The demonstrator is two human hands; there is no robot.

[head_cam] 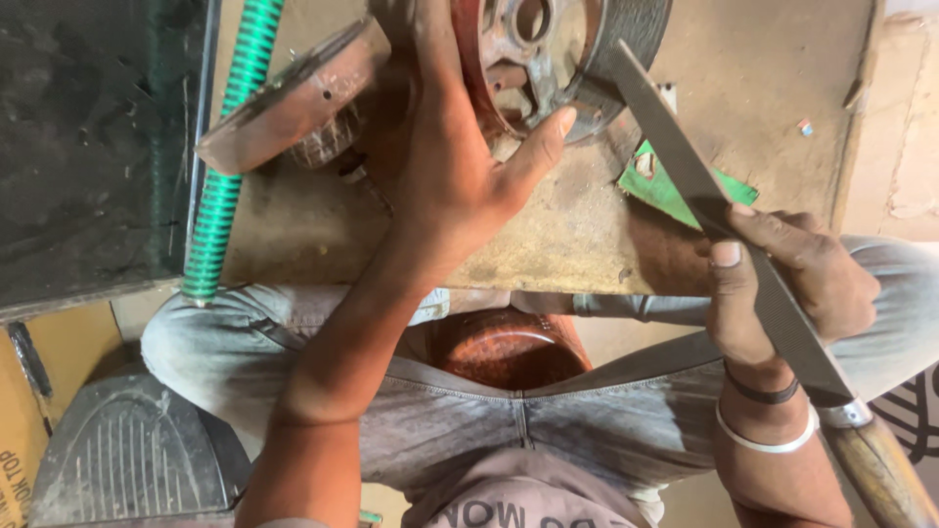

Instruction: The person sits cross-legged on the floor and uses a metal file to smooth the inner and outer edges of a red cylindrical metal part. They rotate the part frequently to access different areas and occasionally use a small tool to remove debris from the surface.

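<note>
Both hands work: left steadies wheel, right grips file.

Your arms are bare; grey trousers, and a black band plus a white bangle on your right wrist.

cardboard box — bottom-left corner | tan-yellow, dark print | partly cut off
</note>
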